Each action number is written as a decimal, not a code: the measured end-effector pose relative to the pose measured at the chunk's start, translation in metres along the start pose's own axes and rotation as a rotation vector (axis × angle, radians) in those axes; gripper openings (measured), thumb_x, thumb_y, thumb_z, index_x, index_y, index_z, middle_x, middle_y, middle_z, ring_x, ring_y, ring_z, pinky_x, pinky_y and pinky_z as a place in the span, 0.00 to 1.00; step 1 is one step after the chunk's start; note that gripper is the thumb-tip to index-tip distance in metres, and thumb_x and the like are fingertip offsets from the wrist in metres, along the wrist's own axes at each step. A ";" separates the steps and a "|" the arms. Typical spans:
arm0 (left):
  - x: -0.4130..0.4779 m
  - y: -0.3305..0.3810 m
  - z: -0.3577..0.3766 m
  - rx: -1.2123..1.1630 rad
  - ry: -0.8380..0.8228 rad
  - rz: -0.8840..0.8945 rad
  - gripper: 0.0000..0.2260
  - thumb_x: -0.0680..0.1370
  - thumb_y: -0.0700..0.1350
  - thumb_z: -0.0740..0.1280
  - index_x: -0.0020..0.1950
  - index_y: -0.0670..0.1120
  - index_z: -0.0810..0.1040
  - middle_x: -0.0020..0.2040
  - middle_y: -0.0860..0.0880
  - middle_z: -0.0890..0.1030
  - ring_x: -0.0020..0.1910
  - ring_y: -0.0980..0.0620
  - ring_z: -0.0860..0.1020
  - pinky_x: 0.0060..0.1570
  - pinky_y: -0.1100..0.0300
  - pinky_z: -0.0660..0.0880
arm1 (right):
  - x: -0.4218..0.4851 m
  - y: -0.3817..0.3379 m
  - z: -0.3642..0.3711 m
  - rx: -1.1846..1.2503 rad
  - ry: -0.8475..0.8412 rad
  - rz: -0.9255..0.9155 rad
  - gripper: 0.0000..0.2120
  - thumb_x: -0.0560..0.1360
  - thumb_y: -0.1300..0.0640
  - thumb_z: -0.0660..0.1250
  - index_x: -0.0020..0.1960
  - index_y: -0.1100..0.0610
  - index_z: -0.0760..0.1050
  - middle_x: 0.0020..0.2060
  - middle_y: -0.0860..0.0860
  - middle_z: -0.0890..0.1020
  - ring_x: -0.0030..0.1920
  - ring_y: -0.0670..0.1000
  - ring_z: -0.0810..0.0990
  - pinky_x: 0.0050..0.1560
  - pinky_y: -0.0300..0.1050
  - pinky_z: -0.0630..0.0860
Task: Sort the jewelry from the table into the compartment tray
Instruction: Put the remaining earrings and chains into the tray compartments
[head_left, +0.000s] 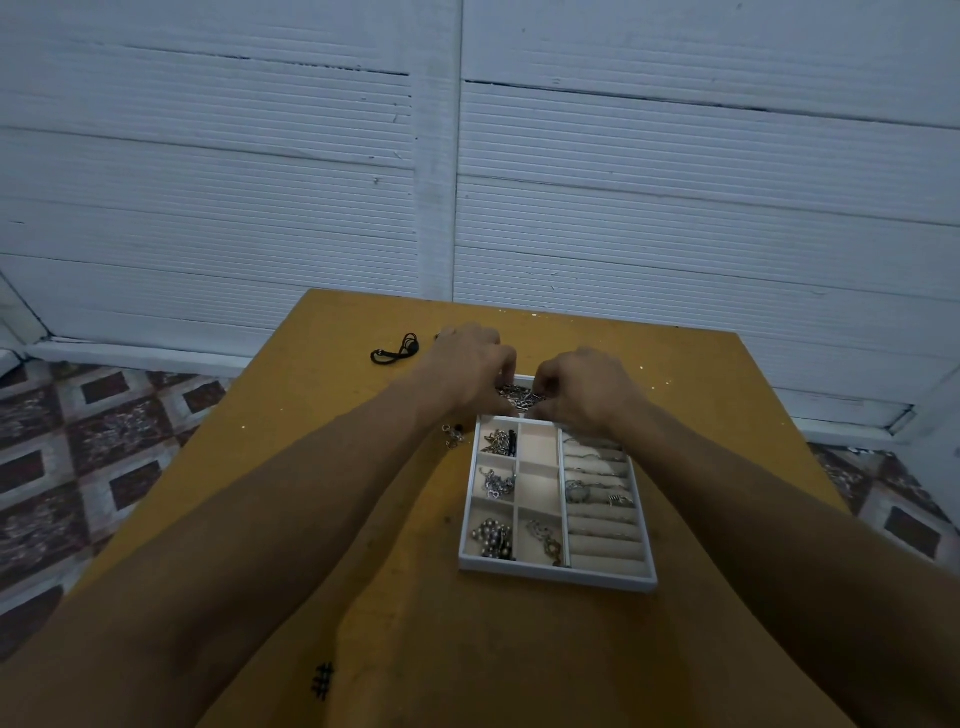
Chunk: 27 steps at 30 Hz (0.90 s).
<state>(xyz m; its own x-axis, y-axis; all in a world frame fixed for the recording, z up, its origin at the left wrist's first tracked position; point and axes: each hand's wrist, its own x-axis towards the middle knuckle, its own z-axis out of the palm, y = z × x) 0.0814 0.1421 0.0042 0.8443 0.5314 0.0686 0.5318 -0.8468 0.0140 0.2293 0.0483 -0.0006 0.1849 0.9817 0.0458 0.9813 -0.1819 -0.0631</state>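
Observation:
A white compartment tray (558, 574) sits on the yellow table, with chains and beads in its left cells and rings on the padded rolls at the right. Both hands are at its far end, over a tangle of silver chain jewelry (519, 396). My left hand (467, 371) has its fingers curled into the tangle from the left. My right hand (584, 387) pinches it from the right. Fingertips hide part of the chain. A small silver piece with a dark bead (453, 435) lies on the table just left of the tray.
A black cord (397, 351) lies on the table's far left part. The yellow table (332, 431) stands against a white ribbed wall. Patterned floor tiles show on both sides, and the table edges fall off to left and right.

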 end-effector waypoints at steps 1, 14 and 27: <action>0.000 0.001 0.001 0.000 0.005 -0.011 0.19 0.72 0.61 0.69 0.56 0.52 0.75 0.57 0.50 0.74 0.60 0.48 0.69 0.60 0.50 0.63 | 0.001 -0.002 0.002 -0.006 0.028 0.011 0.13 0.72 0.39 0.69 0.49 0.48 0.78 0.46 0.46 0.81 0.55 0.52 0.73 0.54 0.49 0.67; 0.007 0.010 -0.007 0.131 -0.014 -0.049 0.14 0.73 0.47 0.71 0.58 0.50 0.76 0.58 0.48 0.75 0.61 0.46 0.70 0.62 0.48 0.64 | 0.000 0.004 0.002 0.005 0.061 0.010 0.10 0.73 0.43 0.70 0.46 0.48 0.80 0.43 0.46 0.84 0.52 0.51 0.77 0.52 0.47 0.67; -0.001 0.011 -0.002 0.075 0.049 -0.019 0.13 0.74 0.56 0.67 0.55 0.52 0.78 0.56 0.50 0.76 0.60 0.48 0.70 0.61 0.47 0.62 | 0.001 -0.009 0.006 -0.053 0.076 0.067 0.14 0.74 0.38 0.65 0.42 0.48 0.75 0.39 0.46 0.79 0.52 0.51 0.73 0.55 0.51 0.64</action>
<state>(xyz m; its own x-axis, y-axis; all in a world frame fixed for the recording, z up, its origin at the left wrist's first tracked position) 0.0861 0.1327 0.0063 0.8308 0.5438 0.1181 0.5526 -0.8314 -0.0588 0.2203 0.0516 -0.0061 0.2519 0.9604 0.1189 0.9676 -0.2519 -0.0157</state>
